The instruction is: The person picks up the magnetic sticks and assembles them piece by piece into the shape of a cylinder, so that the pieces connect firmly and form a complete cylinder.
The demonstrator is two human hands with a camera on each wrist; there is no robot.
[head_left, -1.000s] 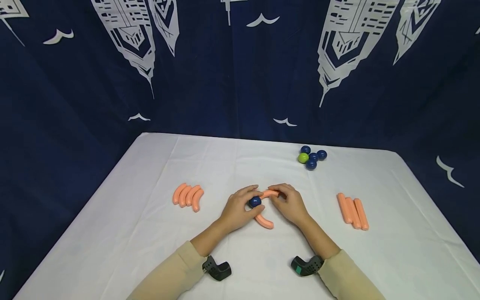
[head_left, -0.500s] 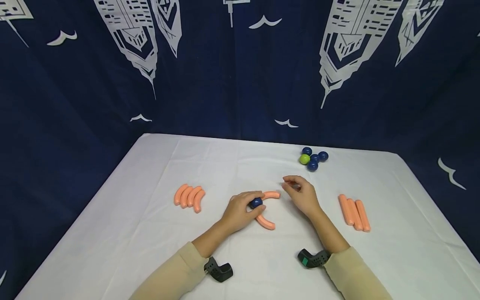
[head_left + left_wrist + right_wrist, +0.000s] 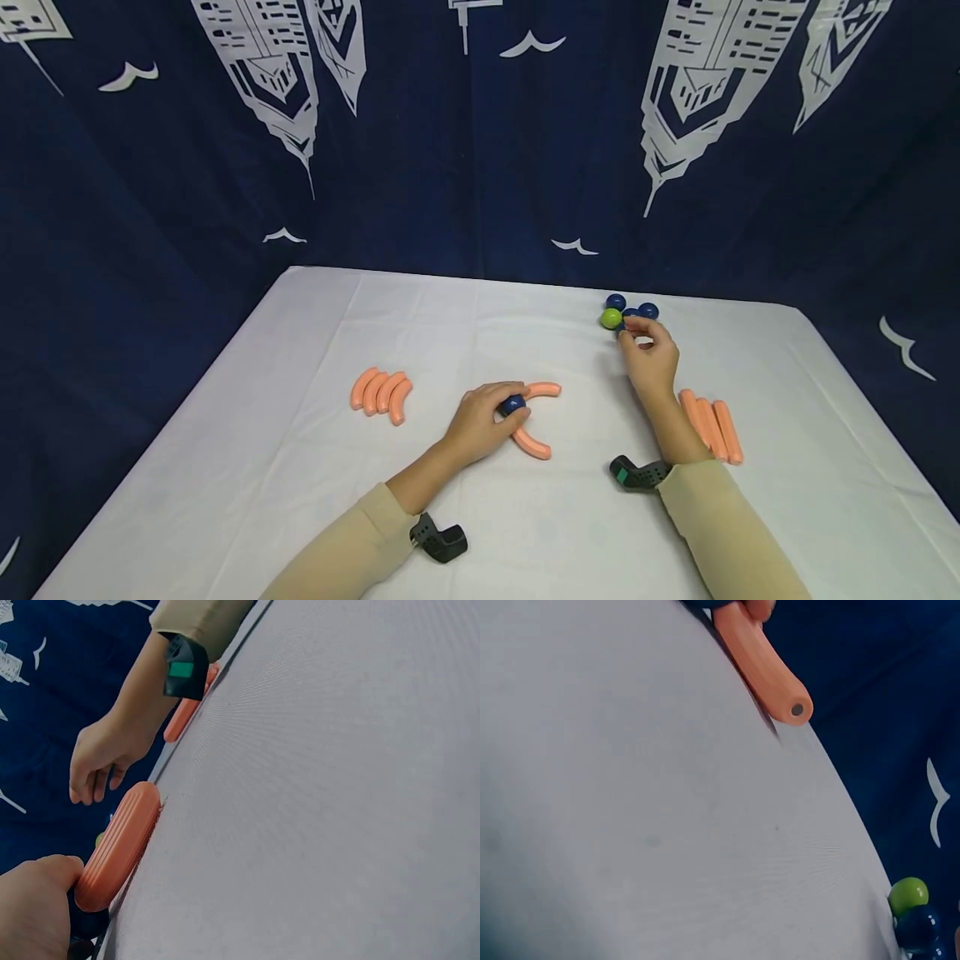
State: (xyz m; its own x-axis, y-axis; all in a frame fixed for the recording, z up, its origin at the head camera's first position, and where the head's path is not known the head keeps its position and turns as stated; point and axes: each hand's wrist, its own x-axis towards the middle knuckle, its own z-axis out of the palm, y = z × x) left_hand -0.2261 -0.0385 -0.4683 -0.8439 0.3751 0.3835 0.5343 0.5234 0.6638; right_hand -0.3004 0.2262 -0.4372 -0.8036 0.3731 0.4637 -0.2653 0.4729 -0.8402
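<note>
Left hand [image 3: 483,421], right of four curved orange sticks [image 3: 386,392] lying side by side on the white tabletop [image 3: 435,325], grips a blue ball [image 3: 513,406] between thumb and fingers. From beside that ball, an upper curved stick [image 3: 543,389] and a lower curved stick [image 3: 533,445] reach rightward. Farther right, near a green ball [image 3: 611,318], the right hand [image 3: 651,358] bends thumb and fingers about a second blue ball [image 3: 620,330]; whether they grip it cannot be told. Three more blue balls [image 3: 648,311] cluster there. Rightmost, three straight orange sticks [image 3: 711,425] lie partly behind the right forearm.
</note>
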